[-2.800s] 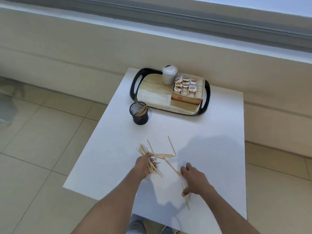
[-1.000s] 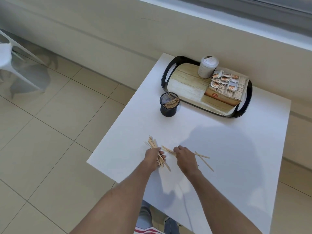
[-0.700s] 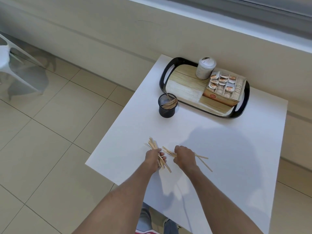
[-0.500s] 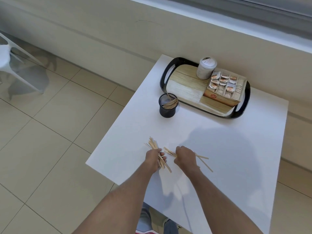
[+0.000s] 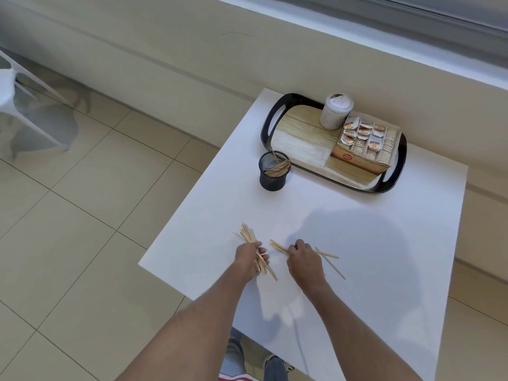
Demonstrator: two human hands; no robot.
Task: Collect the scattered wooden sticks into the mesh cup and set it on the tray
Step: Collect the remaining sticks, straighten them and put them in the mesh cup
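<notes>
My left hand is closed around a bundle of wooden sticks near the table's front left edge; the sticks poke out above and below the fist. Just to its right, my right hand presses on a few loose sticks lying on the white table, fingers curled over them. The black mesh cup stands upright further back, holding several sticks, right beside the tray and off it.
The black-rimmed, wood-patterned tray carries a white lidded cup and a cardboard box of sachets. The white table drops off close on the left and front. A white chair stands far left on the tiled floor.
Since 2.8 s ago the right hand has moved left, up to the left hand, gathering loose sticks. The left hand keeps its bundle. Over the last second almost nothing has moved.
</notes>
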